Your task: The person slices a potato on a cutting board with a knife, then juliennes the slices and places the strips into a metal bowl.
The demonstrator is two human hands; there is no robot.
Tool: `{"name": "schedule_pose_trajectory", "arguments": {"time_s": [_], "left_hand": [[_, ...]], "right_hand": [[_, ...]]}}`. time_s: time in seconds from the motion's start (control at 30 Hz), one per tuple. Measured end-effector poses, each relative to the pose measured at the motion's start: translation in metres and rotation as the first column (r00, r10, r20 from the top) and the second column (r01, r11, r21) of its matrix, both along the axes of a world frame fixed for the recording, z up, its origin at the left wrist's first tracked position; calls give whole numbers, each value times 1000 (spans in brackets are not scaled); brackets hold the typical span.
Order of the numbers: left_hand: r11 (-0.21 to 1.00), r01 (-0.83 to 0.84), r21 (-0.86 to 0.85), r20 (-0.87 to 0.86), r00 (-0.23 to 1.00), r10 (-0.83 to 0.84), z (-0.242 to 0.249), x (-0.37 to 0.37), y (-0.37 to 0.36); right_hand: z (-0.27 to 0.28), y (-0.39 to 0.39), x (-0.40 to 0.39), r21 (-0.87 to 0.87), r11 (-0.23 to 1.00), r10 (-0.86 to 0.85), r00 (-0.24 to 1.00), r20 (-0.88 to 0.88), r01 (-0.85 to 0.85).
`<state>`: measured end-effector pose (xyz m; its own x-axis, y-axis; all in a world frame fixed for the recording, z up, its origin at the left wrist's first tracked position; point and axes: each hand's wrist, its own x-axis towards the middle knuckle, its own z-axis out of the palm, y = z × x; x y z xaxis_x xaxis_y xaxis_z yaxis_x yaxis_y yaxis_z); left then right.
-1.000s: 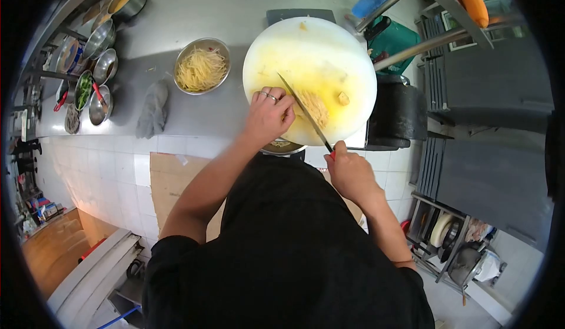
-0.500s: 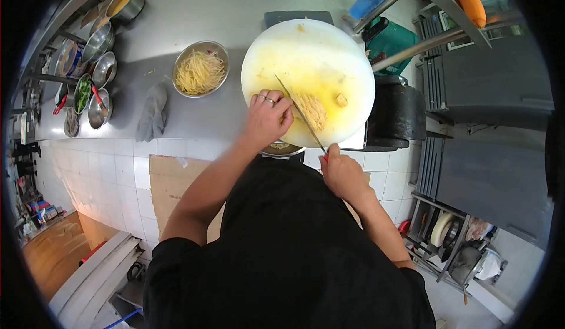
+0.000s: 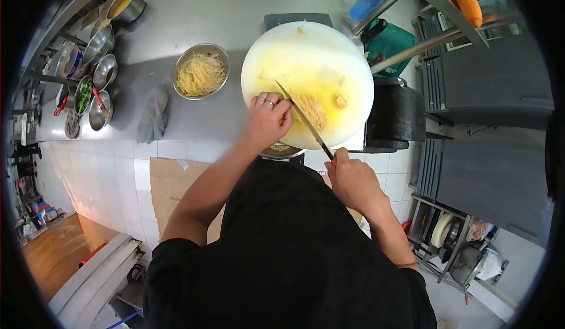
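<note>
My right hand is wrapped round the red handle of a kitchen knife. Its long blade slants up and left over a round white cutting board stained yellow. My left hand, with a ring on one finger, rests on the board with curled fingertips against the blade's left side; what they press on is hidden beneath them. Just right of the blade lies a pile of thin pale yellow strips. A small cut chunk sits further right on the board.
A steel bowl of similar strips stands on the steel counter, left of the board. Near it lies a crumpled grey cloth. Several metal bowls and pots line the far left. A black bin stands right of the board.
My right hand has drawn the knife slightly back toward my body and to the right. My left hand stays in nearly the same place.
</note>
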<state>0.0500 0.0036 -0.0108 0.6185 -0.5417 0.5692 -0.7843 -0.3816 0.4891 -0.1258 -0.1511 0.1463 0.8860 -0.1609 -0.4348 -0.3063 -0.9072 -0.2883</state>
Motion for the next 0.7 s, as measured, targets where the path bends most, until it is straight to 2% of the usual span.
{"name": "schedule_pose_trajectory", "arguments": {"time_s": [0.07, 0.13, 0.33, 0.47, 0.53, 0.57, 0.63, 0.67, 0.7], "left_hand": [[1000, -15, -3, 2, 1000, 15, -1, -2, 1], [1000, -8, -6, -8, 1000, 8, 0, -1, 1], [1000, -9, -5, -8, 1000, 9, -1, -1, 1], [1000, -13, -2, -25, 1000, 13, 3, -3, 3], [999, 26, -28, -177, 984, -31, 6, -3, 9], [999, 34, -25, -175, 984, -38, 7, -4, 13], [984, -91, -152, -127, 989, 72, 7, 0, 16], [984, -88, -152, -127, 990, 69, 5, 2, 19], [998, -3, -58, -110, 994, -3, 4, 4, 23]], "right_hand": [[-10, 1, -3, 6, 1000, 11, 999, -40, -11], [-50, 2, -1, 19, 1000, -22, 999, 49, 21], [0, 2, -4, -15, 1000, 23, 1000, 8, -23], [-65, 3, -4, 0, 999, -41, 995, 87, 41], [-53, 3, 0, 3, 999, -35, 995, 92, 35], [-48, 4, 0, 1, 1000, -31, 996, 85, 31], [-48, 3, 1, -8, 999, -32, 996, 86, 33], [-53, 3, 1, 21, 998, -63, 996, 63, 62], [-56, 3, 0, 51, 995, -90, 995, 36, 88]]}}
